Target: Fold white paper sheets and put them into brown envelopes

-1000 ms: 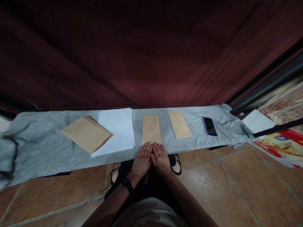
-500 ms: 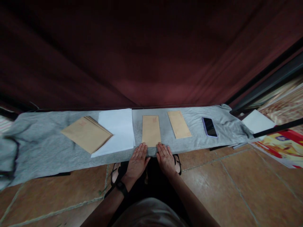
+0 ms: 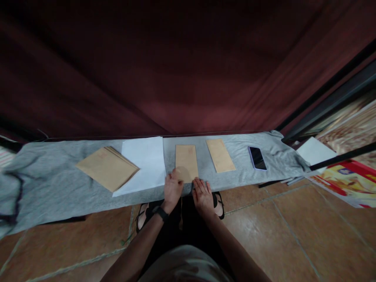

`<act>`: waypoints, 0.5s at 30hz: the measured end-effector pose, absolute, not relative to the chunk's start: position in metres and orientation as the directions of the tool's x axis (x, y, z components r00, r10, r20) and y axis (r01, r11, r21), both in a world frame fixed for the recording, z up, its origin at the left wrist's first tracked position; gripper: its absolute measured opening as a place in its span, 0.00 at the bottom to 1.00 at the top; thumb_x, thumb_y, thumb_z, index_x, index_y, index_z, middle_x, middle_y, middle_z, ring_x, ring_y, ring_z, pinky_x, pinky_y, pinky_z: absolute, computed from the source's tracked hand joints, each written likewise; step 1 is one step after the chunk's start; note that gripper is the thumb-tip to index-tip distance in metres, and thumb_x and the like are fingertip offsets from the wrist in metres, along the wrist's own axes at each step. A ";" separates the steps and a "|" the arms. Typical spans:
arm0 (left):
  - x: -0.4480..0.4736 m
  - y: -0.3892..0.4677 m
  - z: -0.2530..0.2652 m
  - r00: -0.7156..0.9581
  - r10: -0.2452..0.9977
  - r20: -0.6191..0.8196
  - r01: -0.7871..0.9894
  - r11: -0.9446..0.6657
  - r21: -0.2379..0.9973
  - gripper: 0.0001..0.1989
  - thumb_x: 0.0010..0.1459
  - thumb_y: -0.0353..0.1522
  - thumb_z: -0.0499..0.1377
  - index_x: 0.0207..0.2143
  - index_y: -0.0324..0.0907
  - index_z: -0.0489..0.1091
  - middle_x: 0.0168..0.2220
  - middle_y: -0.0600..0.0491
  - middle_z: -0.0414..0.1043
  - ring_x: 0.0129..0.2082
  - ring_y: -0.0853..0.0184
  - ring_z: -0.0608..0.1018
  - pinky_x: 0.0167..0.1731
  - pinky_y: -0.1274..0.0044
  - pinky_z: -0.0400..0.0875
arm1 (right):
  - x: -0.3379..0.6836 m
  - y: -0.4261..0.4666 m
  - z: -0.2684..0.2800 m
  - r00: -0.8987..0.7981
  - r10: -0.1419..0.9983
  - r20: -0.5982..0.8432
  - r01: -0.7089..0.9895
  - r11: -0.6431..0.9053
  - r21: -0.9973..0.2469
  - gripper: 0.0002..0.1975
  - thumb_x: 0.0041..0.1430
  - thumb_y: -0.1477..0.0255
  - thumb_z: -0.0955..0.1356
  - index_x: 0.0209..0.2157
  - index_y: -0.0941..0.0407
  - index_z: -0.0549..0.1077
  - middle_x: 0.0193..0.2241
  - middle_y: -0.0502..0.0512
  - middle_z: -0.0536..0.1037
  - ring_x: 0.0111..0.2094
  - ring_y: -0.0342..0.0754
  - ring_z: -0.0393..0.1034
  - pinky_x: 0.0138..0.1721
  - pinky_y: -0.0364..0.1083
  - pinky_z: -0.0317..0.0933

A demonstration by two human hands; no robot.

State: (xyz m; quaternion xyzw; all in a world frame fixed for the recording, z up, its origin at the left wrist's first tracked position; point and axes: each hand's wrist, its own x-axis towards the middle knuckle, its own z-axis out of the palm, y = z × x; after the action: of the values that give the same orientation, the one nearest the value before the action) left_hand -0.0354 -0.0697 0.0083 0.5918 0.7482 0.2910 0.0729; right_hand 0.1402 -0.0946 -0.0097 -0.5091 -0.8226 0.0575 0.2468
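A brown paper envelope with a faint red print near its top lies upright before me on the grey cloth. My left hand, a dark band on its wrist, is at the envelope's lower left corner. Its fingers are bent and smeared by motion, so whether they grip the paper cannot be made out. Flat near the lower right corner rests my right hand, fingers stretched out and their tips touching the edge. To the right lies a second brown envelope, slightly turned.
Fanned brown envelopes overlap white paper sheets on the left. A phone in a purple case lies to the right. Grey cloth covers the narrow bench. Behind it hangs a dark red curtain; a colourful box stands far right.
My left hand has lifted from lying flat; its fingers have bent and moved slightly up and right at the envelope's corner. My right hand stays at its corner.
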 end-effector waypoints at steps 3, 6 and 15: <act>-0.042 -0.062 0.004 -0.360 0.921 0.149 0.723 0.174 0.668 0.31 0.52 0.29 0.63 0.58 0.36 0.61 0.42 0.44 0.77 0.41 0.55 0.80 0.42 0.66 0.76 | 0.138 -0.094 -0.008 -0.350 0.870 0.348 0.815 0.466 -0.344 0.23 0.70 0.72 0.59 0.64 0.57 0.65 0.63 0.59 0.69 0.64 0.54 0.61 0.68 0.59 0.45; -0.043 -0.057 0.000 -0.370 0.929 0.024 0.494 0.175 0.852 0.30 0.51 0.28 0.63 0.57 0.39 0.62 0.34 0.51 0.78 0.32 0.61 0.81 0.34 0.71 0.77 | 0.134 -0.092 -0.004 -0.343 0.870 0.355 0.818 0.462 -0.343 0.22 0.70 0.72 0.60 0.63 0.57 0.66 0.61 0.61 0.72 0.62 0.55 0.64 0.66 0.58 0.48; 0.003 -0.071 0.054 -0.280 0.953 0.118 0.292 -0.033 0.956 0.26 0.58 0.31 0.60 0.59 0.40 0.62 0.31 0.56 0.73 0.30 0.67 0.77 0.36 0.74 0.75 | 0.120 -0.072 0.028 -0.208 0.945 0.254 0.768 0.318 -0.556 0.19 0.68 0.72 0.60 0.55 0.57 0.73 0.47 0.64 0.79 0.44 0.55 0.75 0.47 0.51 0.67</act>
State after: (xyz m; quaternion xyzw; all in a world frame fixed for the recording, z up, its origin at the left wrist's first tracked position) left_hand 0.0031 -0.0708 0.0538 0.5056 0.6155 0.5108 0.3235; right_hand 0.1196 -0.0721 0.0284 -0.5624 -0.7612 0.1566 0.2823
